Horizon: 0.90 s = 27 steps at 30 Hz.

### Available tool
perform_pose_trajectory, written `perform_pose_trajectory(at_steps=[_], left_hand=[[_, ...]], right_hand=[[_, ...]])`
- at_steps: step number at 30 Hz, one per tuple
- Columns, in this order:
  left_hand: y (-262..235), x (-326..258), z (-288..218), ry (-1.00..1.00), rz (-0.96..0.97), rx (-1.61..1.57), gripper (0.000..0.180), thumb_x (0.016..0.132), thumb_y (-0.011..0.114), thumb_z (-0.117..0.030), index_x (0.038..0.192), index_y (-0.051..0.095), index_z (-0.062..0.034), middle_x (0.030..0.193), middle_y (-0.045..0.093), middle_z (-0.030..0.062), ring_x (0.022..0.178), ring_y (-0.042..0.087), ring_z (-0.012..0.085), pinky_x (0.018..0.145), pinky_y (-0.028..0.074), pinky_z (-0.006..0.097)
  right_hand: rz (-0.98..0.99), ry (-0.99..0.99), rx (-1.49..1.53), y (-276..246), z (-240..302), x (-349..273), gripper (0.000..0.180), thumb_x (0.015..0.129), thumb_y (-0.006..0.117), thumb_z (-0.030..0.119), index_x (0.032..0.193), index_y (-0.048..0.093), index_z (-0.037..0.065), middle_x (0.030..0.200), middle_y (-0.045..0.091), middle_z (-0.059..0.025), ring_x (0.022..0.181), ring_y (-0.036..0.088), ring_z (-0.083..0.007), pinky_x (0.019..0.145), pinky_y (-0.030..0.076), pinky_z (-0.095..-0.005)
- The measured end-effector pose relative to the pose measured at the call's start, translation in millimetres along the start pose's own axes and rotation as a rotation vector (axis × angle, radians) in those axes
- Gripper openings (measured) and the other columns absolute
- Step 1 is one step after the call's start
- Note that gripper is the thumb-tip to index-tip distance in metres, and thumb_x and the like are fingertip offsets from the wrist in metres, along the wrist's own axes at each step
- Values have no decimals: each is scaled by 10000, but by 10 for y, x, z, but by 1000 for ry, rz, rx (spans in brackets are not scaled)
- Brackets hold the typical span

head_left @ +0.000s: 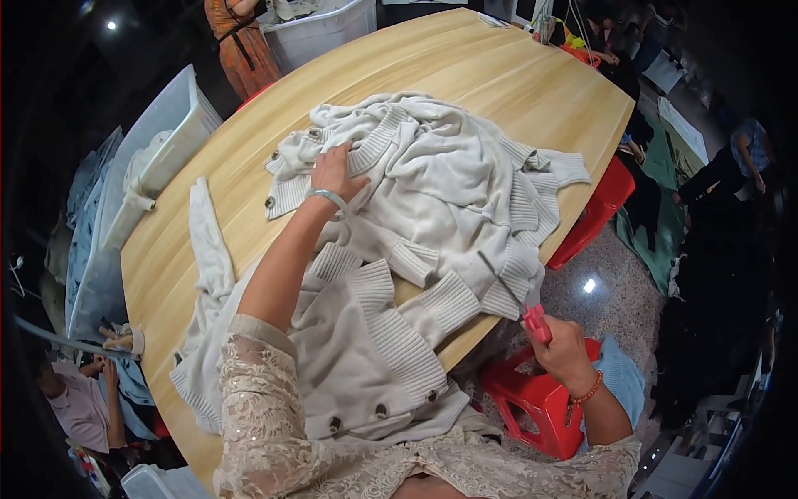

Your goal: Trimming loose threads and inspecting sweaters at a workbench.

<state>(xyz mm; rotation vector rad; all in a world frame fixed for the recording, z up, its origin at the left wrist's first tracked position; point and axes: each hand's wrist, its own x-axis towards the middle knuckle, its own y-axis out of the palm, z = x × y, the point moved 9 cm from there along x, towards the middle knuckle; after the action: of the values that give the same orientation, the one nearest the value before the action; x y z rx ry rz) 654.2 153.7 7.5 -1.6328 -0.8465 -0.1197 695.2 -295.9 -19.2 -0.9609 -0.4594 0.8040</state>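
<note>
A heap of cream knitted cardigans [449,170] with ribbed edges and dark buttons lies across the wooden table. On the heap's left part, beside a ribbed button band [287,195], rests my left hand [337,176], palm down, its thumb apart from the fingers. My right hand [564,353] is closed round the handle of a pink-handled tool with a slim metal blade [536,323]. Its blade points up and left, over the ribbed cuffs near the table's right edge. Another cream cardigan [324,366] lies nearest me, partly under my left arm, with its buttons along the bottom.
The wooden table [499,62] has a curved edge. Red plastic stools [540,407] stand at its right, one with blue cloth. Large pale bins [158,179] holding garments stand left, and another bin [324,37] is behind. Other people [83,403] are around the table.
</note>
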Motion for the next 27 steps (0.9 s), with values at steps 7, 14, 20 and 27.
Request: perform_pose_trajectory(at_steps=[7, 14, 20, 27], left_hand=[[205, 224, 37, -118, 298, -51, 242, 738, 718, -217, 928, 663, -77, 851, 683, 129, 842, 619, 304, 772, 505, 394], [-1264, 744, -307, -197, -122, -1234, 327, 830, 713, -94, 1133, 615, -23, 922, 663, 66, 813, 640, 142, 714, 530, 280], [-2340, 774, -699, -82, -69, -1624, 383, 921, 613, -84, 1287, 525, -11, 953, 679, 58, 811, 673, 164, 803, 560, 295], [-2701, 389, -686, -235, -229, -1531, 331, 937, 618, -51, 1228, 514, 66, 1055, 633, 129, 938, 659, 207, 841, 588, 288]], right_hand=[[-22, 7, 256, 33, 67, 263, 176, 815, 693, 137, 900, 608, 9, 763, 617, -256, 757, 619, -449, 620, 487, -487], [-136, -173, 287, -78, 607, 520, 400, 786, 787, 303, 1000, 611, 14, 850, 653, -225, 814, 630, -437, 687, 505, -465], [-399, -348, 206, -185, 1377, 723, 560, 701, 855, 364, 1050, 587, 18, 920, 647, -209, 836, 636, -416, 691, 513, -444], [-502, -235, 269, -245, 784, 1280, 210, 816, 663, 145, 957, 599, 3, 780, 629, -223, 723, 619, -406, 643, 477, -456]])
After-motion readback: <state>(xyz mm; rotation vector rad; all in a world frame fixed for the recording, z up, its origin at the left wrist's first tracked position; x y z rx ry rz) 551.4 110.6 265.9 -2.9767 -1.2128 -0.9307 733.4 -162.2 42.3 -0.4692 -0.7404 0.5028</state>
